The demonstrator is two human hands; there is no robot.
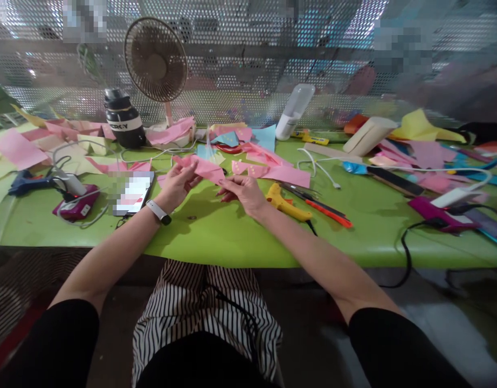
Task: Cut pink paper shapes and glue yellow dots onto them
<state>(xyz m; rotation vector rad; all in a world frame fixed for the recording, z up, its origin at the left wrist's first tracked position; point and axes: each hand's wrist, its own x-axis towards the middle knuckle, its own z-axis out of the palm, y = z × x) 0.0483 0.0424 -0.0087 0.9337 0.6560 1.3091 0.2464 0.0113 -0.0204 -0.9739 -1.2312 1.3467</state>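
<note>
Between my two hands, just above the green table, is a strip of pink paper (206, 168). My left hand (179, 182), wearing a white watch band, pinches its left part between thumb and fingers. At its right end, the fingertips of my right hand (245, 193) close on the edge. Pink paper pieces (287, 175) lie on the table just beyond my right hand. A yellow glue gun (287, 203) rests to the right of that hand, beside tweezers (299, 189) and an orange-and-black cutter (329, 213). Left of my left wrist lies a phone (133, 193) with its screen lit.
The green table (216, 245) carries a black bottle (125, 121), a fan (155, 62) and a white bottle-shaped item (294, 113) along its back. Purple power strips (76, 202) with cables stand at both sides. A blue glue gun (30, 183) lies far left. Paper scraps (426, 156) cover the right.
</note>
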